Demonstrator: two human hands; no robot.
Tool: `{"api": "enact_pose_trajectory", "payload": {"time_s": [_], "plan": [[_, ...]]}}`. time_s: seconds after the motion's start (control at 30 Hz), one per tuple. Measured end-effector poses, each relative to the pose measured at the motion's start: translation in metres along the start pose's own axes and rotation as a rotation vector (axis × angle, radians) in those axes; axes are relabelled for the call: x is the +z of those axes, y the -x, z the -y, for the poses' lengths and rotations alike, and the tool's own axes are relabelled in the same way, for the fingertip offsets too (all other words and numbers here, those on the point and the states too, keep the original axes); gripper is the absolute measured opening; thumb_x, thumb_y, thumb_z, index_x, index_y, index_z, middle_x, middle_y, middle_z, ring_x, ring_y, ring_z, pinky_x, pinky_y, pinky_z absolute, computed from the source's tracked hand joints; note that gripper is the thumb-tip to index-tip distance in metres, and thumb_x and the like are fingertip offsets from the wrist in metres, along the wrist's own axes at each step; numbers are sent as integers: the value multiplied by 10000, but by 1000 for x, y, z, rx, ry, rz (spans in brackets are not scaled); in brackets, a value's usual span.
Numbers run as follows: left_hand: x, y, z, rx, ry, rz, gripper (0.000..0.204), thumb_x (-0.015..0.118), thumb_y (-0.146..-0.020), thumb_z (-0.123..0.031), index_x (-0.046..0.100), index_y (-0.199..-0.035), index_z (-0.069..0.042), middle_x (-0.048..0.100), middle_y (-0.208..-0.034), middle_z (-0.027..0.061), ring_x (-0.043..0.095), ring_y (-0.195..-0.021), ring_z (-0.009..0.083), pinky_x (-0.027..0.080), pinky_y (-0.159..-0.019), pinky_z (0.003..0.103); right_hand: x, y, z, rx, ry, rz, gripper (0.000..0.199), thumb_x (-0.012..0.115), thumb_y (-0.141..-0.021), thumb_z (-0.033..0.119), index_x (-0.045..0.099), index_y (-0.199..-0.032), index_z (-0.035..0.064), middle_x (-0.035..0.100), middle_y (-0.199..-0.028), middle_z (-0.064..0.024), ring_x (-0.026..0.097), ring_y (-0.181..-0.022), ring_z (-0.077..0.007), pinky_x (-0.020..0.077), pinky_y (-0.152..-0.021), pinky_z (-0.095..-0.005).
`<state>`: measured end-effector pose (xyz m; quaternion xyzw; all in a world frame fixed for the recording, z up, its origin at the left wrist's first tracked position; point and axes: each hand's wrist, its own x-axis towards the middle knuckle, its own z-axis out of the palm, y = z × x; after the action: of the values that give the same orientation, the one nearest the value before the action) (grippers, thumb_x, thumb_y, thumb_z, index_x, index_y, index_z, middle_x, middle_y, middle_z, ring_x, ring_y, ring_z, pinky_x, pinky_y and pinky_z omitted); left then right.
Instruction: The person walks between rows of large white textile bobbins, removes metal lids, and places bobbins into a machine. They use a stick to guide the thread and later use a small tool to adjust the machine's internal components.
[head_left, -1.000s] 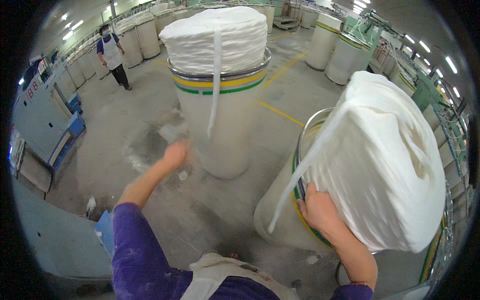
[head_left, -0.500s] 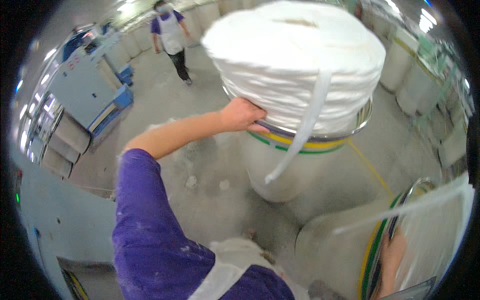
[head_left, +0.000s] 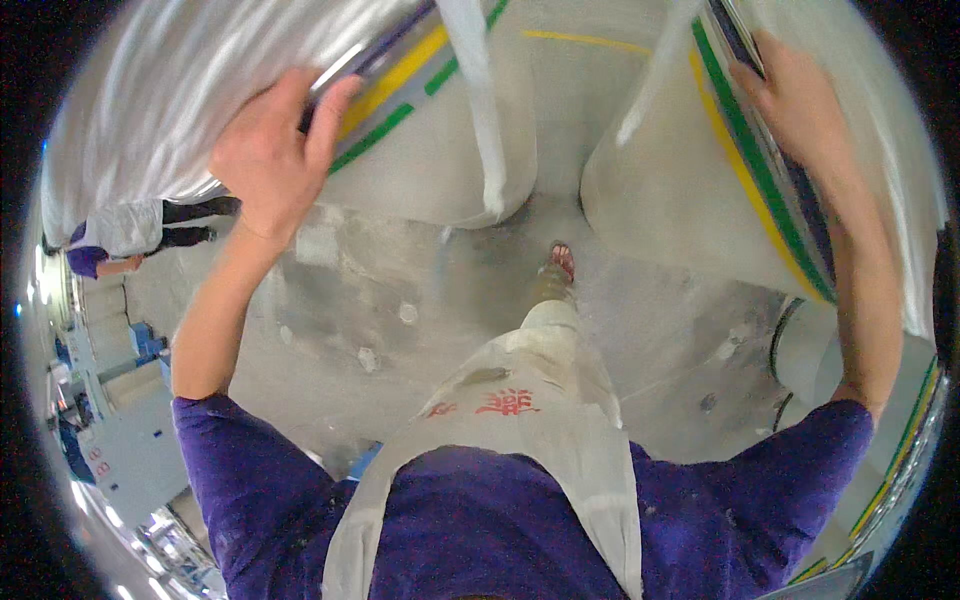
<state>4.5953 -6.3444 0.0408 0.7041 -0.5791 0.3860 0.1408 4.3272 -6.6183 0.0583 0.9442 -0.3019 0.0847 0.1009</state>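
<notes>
My left hand (head_left: 280, 150) is closed over the metal rim of a tall whitish can (head_left: 440, 165) with yellow and green bands. Coiled white fibre rope (head_left: 180, 90) bulges up above that rim, and one loose strand (head_left: 480, 110) hangs down the can's side. On the right, my right hand (head_left: 795, 105) grips the rim of a second banded can (head_left: 660, 190), its fingers partly hidden behind the edge. White fibre (head_left: 885, 80) fills this can too, with another strand (head_left: 655, 75) trailing over its side. Both cans look tilted in the curved picture.
A person (head_left: 140, 225) in a purple top and white apron stands at the far left. Below them is a blue-grey machine (head_left: 130, 430). More cans (head_left: 815, 340) stand at the lower right. A yellow line (head_left: 590, 40) crosses the concrete floor (head_left: 370, 290).
The view has swung down and round, so both cans now sit along the top. My right hand shows more fully. Both hands have stayed on the can rims.
</notes>
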Motion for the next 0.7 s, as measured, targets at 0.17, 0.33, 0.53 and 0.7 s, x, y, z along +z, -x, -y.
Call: {"api": "enact_pose_trajectory", "payload": {"time_s": [0.17, 0.33, 0.53, 0.7], "plan": [[78, -50, 33, 5, -79, -35, 309, 632, -802, -438, 636, -737, -136, 521, -505, 23, 500, -426, 186, 336, -399, 304, 3, -63, 12, 104, 28, 125, 215, 517, -846, 182, 566, -966, 9, 609, -756, -195, 609, -704, -334, 497, -703, -445], [169, -105, 75, 17, -161, -75, 395, 558, -818, -538, 624, -724, -161, 528, -498, 2, 508, -422, 195, 322, -382, 311, 4, -136, 8, 26, -113, 381, 213, 492, -853, 153, 579, -842, -41, 608, -724, -207, 619, -660, -319, 517, -633, -416], [274, -181, 119, -218, -295, 250, 430, 502, -843, -550, 621, -1029, -181, 636, -726, 92, 622, -674, 251, 463, -580, 383, 35, -222, -5, -79, -145, 324, 182, 513, -782, 99, 608, -802, -55, 625, -765, -221, 633, -699, -341, 515, -659, -418], [325, -232, 112, -265, -187, 71, 426, 546, -836, -450, 587, -1096, -115, 605, -1037, 162, 579, -933, 286, 448, -810, 459, 86, -296, -6, -343, -113, -2, 183, 539, -760, 119, 637, -808, -27, 640, -776, -207, 627, -740, -364, 500, -695, -442]]}}
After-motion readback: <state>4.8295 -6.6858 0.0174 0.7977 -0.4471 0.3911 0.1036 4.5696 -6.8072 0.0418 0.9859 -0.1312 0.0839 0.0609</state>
